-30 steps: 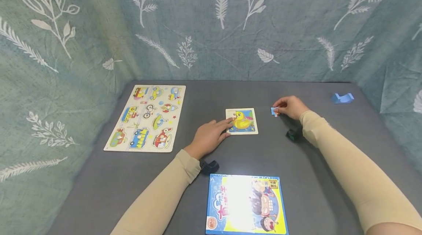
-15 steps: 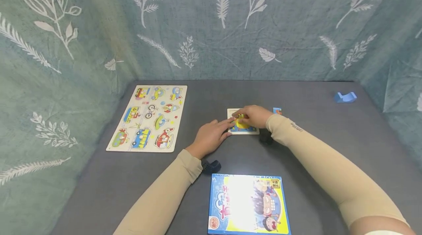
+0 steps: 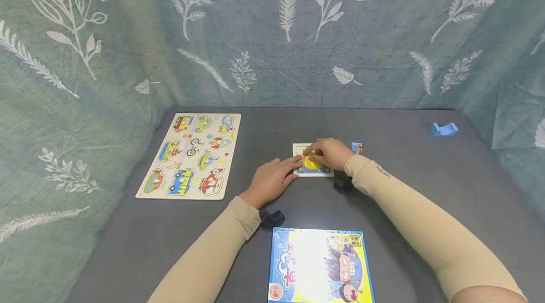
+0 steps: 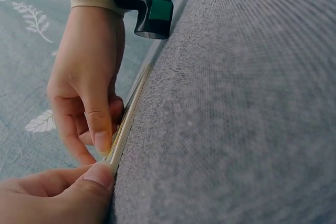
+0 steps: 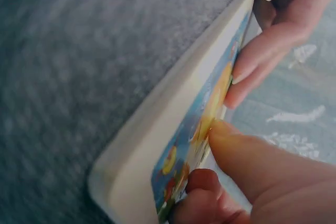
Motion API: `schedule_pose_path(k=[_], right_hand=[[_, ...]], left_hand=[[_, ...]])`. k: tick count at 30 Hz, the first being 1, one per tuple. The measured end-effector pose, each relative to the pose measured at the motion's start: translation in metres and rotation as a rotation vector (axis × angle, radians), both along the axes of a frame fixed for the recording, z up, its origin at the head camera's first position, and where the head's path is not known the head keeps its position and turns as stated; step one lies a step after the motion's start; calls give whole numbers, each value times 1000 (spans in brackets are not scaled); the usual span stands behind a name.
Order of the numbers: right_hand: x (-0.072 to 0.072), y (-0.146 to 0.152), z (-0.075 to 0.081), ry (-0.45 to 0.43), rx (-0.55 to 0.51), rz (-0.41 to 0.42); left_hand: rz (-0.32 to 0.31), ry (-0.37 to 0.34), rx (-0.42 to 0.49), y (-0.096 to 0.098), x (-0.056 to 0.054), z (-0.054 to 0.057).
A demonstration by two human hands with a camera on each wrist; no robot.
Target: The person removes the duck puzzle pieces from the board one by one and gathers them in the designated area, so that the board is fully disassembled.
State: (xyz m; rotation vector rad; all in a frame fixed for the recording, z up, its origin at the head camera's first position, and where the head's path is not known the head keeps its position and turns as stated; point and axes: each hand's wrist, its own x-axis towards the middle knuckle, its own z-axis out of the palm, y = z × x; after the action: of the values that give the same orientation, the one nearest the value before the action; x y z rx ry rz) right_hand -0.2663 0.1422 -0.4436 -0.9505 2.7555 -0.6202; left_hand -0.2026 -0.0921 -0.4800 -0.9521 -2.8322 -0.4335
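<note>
A small square jigsaw puzzle [image 3: 312, 174] with a yellow duck lies in a pale tray on the dark table. My left hand [image 3: 273, 179] holds its left edge, thumb at the near corner and fingers over the top. Over the duck my right hand [image 3: 334, 154] has its thumb and curled fingers on the picture. In the right wrist view the right thumb [image 5: 239, 153] touches the yellow part. Whether a piece is pinched there is hidden. A loose blue and orange puzzle piece [image 3: 356, 145] lies just behind the right wrist, partly covered.
A pale knob puzzle board [image 3: 186, 160] with vehicle pictures lies at the left. A blue and yellow box [image 3: 321, 265], glare across its cover, lies nearest the body. A blue tape dispenser [image 3: 444, 129] stands at the far right. Patterned cloth [image 3: 272, 71] hangs behind the table.
My right hand has moved left from the loose blue piece onto the duck puzzle. The blue piece still lies there. My left hand has stayed at the puzzle's left edge.
</note>
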Motion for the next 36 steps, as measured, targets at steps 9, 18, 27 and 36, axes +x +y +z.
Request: schedule_pose_path(k=[9, 18, 27, 36], right_hand=[[-1, -3, 0, 14, 34, 22], [-2, -6, 0, 48, 148, 17], [-5, 1, -5, 67, -13, -63], [-6, 34, 14, 192, -198, -98]], left_hand=[[32, -21, 3, -2, -2, 0], [30, -27, -9, -1, -2, 0], [2, -18, 4, 0, -1, -1], [20, -30, 8, -3, 3, -1]])
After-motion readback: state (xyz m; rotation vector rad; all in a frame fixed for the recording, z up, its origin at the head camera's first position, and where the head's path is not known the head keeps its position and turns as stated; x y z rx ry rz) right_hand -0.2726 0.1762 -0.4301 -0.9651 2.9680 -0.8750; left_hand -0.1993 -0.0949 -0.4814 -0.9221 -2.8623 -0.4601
